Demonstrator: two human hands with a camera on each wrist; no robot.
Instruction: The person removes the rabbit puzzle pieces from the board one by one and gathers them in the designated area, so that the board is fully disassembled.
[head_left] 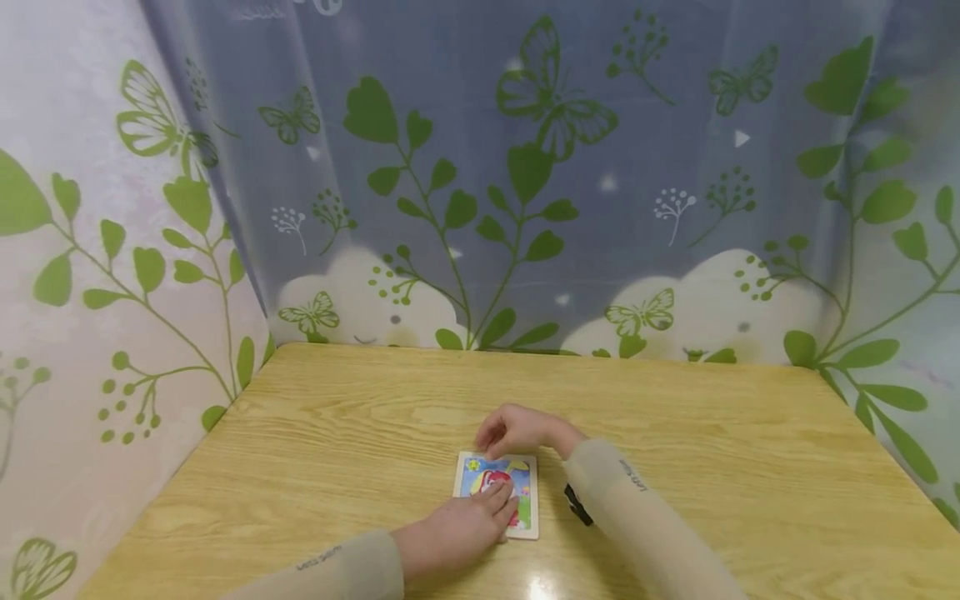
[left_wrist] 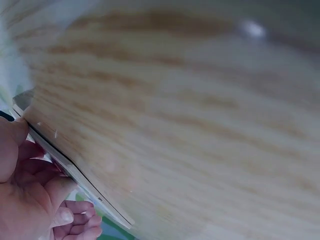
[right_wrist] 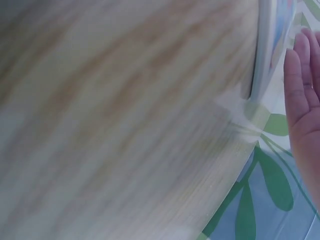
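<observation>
A small square picture board [head_left: 524, 500] with a pale border and a colourful cartoon print lies flat on the table. My left hand [head_left: 461, 527] rests on it from the near left, its fingers stretched across the red figure in the middle and hiding part of it. In the left wrist view, fingers of the left hand [left_wrist: 30, 195] lie along the thin board [left_wrist: 95, 192]. Just past the board's far edge is my right hand [head_left: 517, 429], fingers loosely bent. The right wrist view shows that hand [right_wrist: 306, 95] with nothing in it, beside the board's edge [right_wrist: 262, 55].
The wood-grain table [head_left: 337, 433] reaches back to a blue curtain [head_left: 465, 167] printed with green leaves and butterflies. Pale printed cloth [head_left: 90, 217] hangs at the left. A small black object [head_left: 578, 506] shows at the edge of the right sleeve [head_left: 637, 508].
</observation>
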